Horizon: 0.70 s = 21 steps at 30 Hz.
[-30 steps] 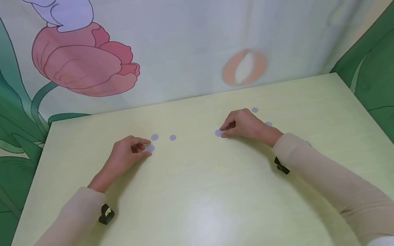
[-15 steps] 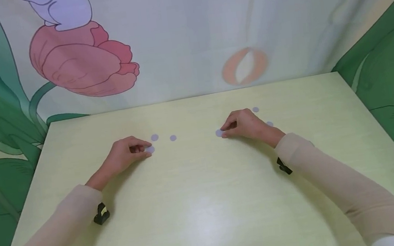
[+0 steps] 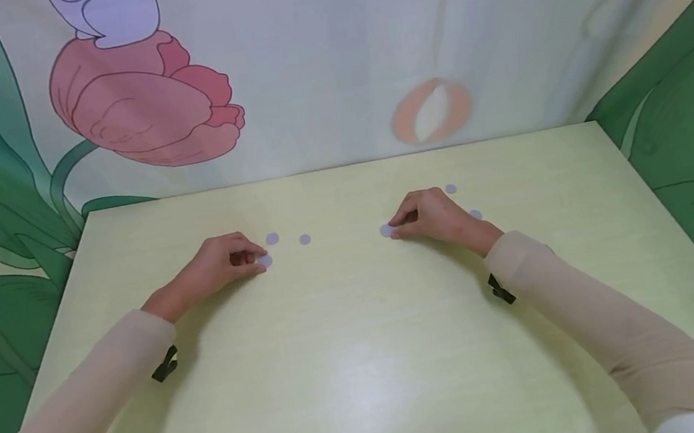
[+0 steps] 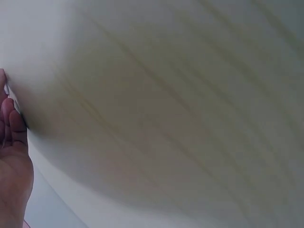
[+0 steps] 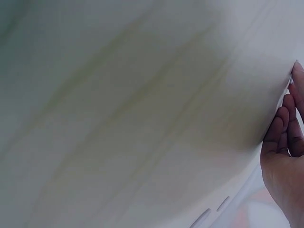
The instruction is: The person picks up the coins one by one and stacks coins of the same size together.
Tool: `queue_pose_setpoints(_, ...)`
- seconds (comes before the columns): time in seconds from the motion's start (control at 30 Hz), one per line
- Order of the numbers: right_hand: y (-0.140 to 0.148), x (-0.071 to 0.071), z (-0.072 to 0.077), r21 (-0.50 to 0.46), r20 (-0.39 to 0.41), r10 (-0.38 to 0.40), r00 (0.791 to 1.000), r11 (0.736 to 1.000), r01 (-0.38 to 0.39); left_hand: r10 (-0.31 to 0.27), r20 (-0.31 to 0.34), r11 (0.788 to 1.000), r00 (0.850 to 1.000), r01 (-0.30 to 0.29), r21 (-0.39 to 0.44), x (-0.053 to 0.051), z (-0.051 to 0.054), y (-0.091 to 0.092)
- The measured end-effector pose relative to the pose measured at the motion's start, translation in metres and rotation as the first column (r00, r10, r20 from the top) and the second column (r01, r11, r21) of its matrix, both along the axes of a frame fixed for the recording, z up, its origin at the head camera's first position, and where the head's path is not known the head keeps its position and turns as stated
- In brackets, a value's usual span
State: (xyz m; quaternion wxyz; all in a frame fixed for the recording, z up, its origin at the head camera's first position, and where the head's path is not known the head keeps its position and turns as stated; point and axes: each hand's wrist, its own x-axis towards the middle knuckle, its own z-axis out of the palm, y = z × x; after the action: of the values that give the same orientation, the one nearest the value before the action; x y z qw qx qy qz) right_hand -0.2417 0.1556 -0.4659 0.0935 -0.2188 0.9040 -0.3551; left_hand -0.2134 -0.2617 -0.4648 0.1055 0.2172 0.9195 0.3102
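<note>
The left sleeve and the black wrist camera below its cuff have swung a little up and left in the frame over the last 1 second, while the fingertips stay at the same disc. The 6 pale discs keep their layout (the whole head view has tipped only slightly), so the change looks like a turn of the wrist, with the work itself no further on.

The left hand, left of centre, has curled fingers, forefinger and thumb pinching the left disc between them. The right hand, right of centre, pinches the right disc by its right edge, knuckles up, its forearm slanting in from the lower right corner.

Above the left hand's fingertips lies an upper disc, with a middle disc right of it; 2 further discs lie behind the right hand, all on the pale table.
</note>
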Motion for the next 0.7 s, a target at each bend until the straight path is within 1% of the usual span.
queue_pose_setpoints(0.1,0.0,-0.001,-0.002,-0.003,-0.012,0.011,1.0,1.0,-0.011,-0.021,-0.004,0.999,1.0,0.021,-0.04,0.0,0.0,0.001)
queue_pose_setpoints(0.2,0.001,-0.001,-0.003,0.001,-0.019,0.008,1.0,1.0,-0.008,-0.043,-0.045,0.991,0.998,0.037,-0.127,0.001,0.0,0.006)
queue_pose_setpoints(0.33,0.0,0.0,-0.004,0.0,0.0,-0.007,1.0,1.0,0.007,-0.074,-0.117,0.967,0.99,0.043,-0.249,0.005,0.002,0.014)
queue_pose_setpoints(0.4,0.0,0.0,-0.004,-0.006,0.003,-0.007,1.0,1.0,0.007,-0.088,-0.151,0.955,0.985,0.041,-0.293,0.009,0.003,0.016)
queue_pose_setpoints(0.5,0.001,0.001,-0.005,-0.01,-0.005,-0.003,1.0,1.0,0.002,-0.115,-0.206,0.943,0.972,0.041,-0.332,0.013,0.003,0.019)
queue_pose_setpoints(0.53,0.001,0.001,-0.005,-0.011,-0.009,-0.003,1.0,1.0,0.003,-0.129,-0.23,0.939,0.965,0.044,-0.341,0.015,0.003,0.02)
queue_pose_setpoints(0.63,0.001,0.001,-0.005,-0.019,-0.021,-0.004,1.0,1.0,0.004,-0.173,-0.291,0.935,0.941,0.064,-0.35,0.017,0.004,0.022)
queue_pose_setpoints(0.7,0.001,0.001,-0.006,-0.024,-0.026,-0.001,1.0,1.0,0.0,-0.194,-0.307,0.934,0.932,0.08,-0.348,0.018,0.004,0.023)
